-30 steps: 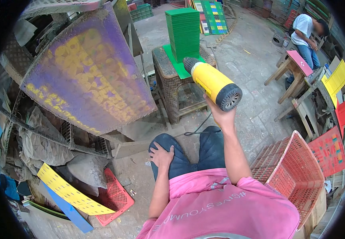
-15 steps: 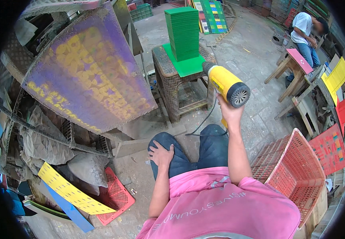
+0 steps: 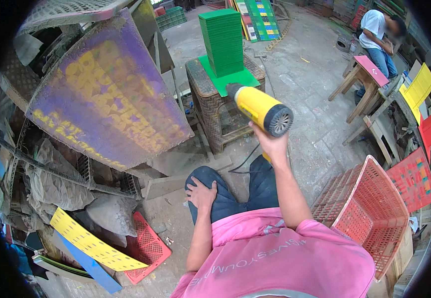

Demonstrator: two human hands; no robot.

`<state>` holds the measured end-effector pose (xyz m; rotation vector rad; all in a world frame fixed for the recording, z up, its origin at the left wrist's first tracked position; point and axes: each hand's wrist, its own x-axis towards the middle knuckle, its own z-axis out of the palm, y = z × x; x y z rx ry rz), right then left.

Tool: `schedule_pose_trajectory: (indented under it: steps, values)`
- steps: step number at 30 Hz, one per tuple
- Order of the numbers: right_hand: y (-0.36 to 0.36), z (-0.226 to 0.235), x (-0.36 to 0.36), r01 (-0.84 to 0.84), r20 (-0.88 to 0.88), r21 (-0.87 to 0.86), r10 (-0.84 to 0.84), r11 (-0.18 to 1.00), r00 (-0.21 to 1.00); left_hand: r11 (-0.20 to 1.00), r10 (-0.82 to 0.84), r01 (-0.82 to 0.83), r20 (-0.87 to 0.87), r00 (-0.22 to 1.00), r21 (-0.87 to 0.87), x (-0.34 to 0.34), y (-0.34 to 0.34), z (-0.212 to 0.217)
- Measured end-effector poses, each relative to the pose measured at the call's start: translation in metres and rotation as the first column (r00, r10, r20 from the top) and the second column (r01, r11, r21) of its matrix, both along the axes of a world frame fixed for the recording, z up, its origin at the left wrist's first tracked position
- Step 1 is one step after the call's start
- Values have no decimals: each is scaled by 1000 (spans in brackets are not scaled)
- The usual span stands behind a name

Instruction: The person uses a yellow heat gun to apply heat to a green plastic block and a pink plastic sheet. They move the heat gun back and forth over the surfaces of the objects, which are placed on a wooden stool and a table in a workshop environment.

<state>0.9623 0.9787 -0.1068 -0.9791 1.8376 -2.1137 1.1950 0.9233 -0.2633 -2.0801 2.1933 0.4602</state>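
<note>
My right hand (image 3: 273,145) grips a yellow and black heat gun (image 3: 256,105) by its handle, at the near side of a brown stool (image 3: 206,119). Its dark nozzle points away from me, at the near edge of a flat green sheet (image 3: 243,79) on the stool. On that sheet stands a tall stack of green sheets (image 3: 221,47), upright and fairly even. I cannot tell whether the nozzle touches the sheet. My left hand (image 3: 201,193) lies on my left knee with its fingers spread, holding nothing. A dark cord (image 3: 248,161) hangs below the gun, near my right knee.
A large purple and yellow stained panel (image 3: 111,94) leans at the left. Red crates (image 3: 374,218) stand by my right side, and a red tray (image 3: 151,243) lies lower left near a yellow perforated sheet (image 3: 93,241). A person (image 3: 377,42) sits bent over at far right.
My right hand has swung the heat gun to the left, so its nozzle is now nearer the stack's base. My left hand stays on my knee. The view has shifted slightly.
</note>
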Motion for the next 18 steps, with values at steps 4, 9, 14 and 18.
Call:
schedule_pose_trajectory:
  steps: [4, 9, 14, 18]
  values:
    - [2, -9, -32, 215, -14, -34, -216, 976, 976, 1000, 4, -4, -21, 1000, 17, 0, -1, 2]
    - [2, 5, -49, 201, 2, -24, -201, 979, 980, 999, 7, -5, -38, 999, 35, 0, 1, 11]
    - [-5, 49, -35, 41, -28, -48, -42, 998, 999, 1000, 2, -1, -23, 1000, 26, -2, -1, 6]
    - [-11, 82, -40, 54, -105, -78, -62, 995, 993, 1000, 4, -4, -35, 999, 10, -2, 0, 7]
